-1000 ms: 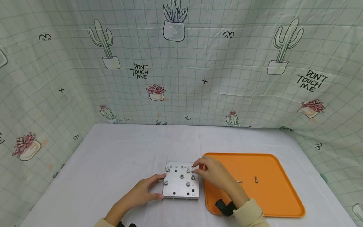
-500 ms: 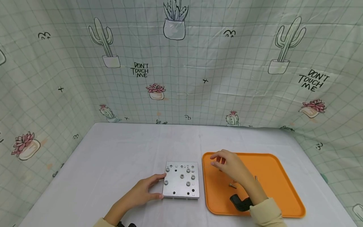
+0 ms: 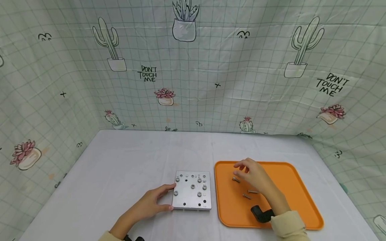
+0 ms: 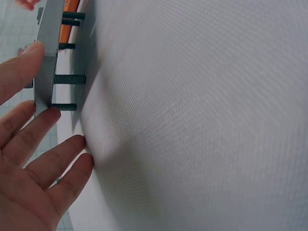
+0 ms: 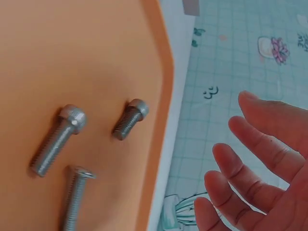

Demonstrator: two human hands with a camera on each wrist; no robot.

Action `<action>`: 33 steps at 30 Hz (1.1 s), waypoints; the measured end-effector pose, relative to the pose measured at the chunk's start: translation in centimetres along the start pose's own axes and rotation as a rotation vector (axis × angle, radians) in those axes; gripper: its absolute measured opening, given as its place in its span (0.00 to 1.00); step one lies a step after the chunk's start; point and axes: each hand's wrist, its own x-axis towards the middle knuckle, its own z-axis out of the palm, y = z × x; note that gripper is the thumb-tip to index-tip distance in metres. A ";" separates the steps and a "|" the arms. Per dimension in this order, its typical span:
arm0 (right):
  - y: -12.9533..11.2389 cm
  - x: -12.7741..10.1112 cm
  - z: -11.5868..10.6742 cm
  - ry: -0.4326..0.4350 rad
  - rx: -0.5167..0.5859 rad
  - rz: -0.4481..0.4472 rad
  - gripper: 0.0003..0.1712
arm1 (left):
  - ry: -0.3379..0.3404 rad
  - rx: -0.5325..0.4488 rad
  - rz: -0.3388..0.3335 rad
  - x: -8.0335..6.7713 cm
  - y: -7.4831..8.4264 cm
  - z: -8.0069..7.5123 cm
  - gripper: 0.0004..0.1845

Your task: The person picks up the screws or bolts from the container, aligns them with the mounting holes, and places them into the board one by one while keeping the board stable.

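Note:
A square silver metal plate (image 3: 189, 198) with several holes lies on the white-covered table. Several socket head screws (image 3: 193, 186) sit in it heads up, and their threaded shanks (image 4: 70, 79) stick out below in the left wrist view. My left hand (image 3: 149, 203) rests spread against the plate's left edge, thumb near the front corner and index finger farther back. Over the orange tray (image 3: 289, 214) hovers my right hand (image 3: 254, 174), its fingers loosely bent with nothing between them. Beneath it lie three loose screws, among them a short socket head screw (image 5: 131, 119) and a longer one (image 5: 58, 139).
The tray stands to the right of the plate, with a low raised rim. A patterned curtain (image 3: 193, 110) with cactus drawings hangs behind the table and at both sides. White tablecloth (image 3: 129, 157) stretches left of and behind the plate.
My right hand has moved right from the plate's back right corner to over the tray, uncovering that corner and exposing loose screws. My left hand has stayed at the plate's edge.

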 end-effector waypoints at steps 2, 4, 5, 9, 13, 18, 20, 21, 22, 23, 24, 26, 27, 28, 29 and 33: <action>0.4 0.1 0.3 -0.007 0.000 0.016 0.14 | -0.003 -0.006 0.004 0.0 0.0 0.0 0.35; 0.7 0.1 0.6 -0.022 0.003 0.023 0.14 | -0.003 -0.007 0.009 0.0 0.0 0.0 0.35; 0.9 0.2 0.7 -0.029 0.002 0.025 0.14 | -0.003 -0.007 0.012 0.0 0.0 0.0 0.34; 1.6 0.5 1.3 -0.063 0.028 0.056 0.13 | -0.003 -0.005 0.008 0.0 0.1 0.0 0.34; 1.9 0.8 1.8 -0.087 0.044 0.103 0.14 | -0.003 -0.015 0.006 0.1 0.3 -0.1 0.34; 2.1 1.1 2.2 -0.115 0.028 0.134 0.12 | -0.003 -0.013 -0.008 0.1 0.2 -0.1 0.34; 2.2 1.2 2.3 -0.132 0.021 0.140 0.12 | -0.002 -0.013 -0.009 0.1 0.2 -0.1 0.34; 2.2 1.3 2.3 -0.139 0.017 0.141 0.12 | -0.001 -0.013 -0.011 0.1 0.2 -0.1 0.34; 2.3 1.3 2.4 -0.147 0.015 0.143 0.12 | 0.000 -0.015 -0.007 0.1 0.2 -0.1 0.34; 2.3 1.3 2.4 -0.156 0.013 0.146 0.12 | 0.001 -0.016 -0.004 0.1 0.2 -0.1 0.34; 2.3 1.3 2.5 -0.163 0.017 0.149 0.11 | 0.001 -0.018 0.000 0.1 0.2 -0.1 0.34; 2.4 1.3 2.5 -0.169 0.025 0.153 0.11 | 0.002 -0.024 0.005 0.1 0.3 -0.1 0.34; 2.4 1.3 2.6 -0.172 0.027 0.159 0.10 | 0.002 -0.027 0.004 0.1 0.3 -0.1 0.34; 2.4 1.3 2.6 -0.173 0.030 0.165 0.10 | 0.001 -0.029 0.006 0.1 0.3 -0.1 0.34; 2.3 1.3 2.6 -0.175 0.029 0.164 0.10 | 0.001 -0.031 0.008 0.1 0.3 -0.1 0.34; 2.3 1.3 2.7 -0.167 0.021 0.160 0.09 | 0.000 -0.028 0.012 0.1 0.3 -0.1 0.34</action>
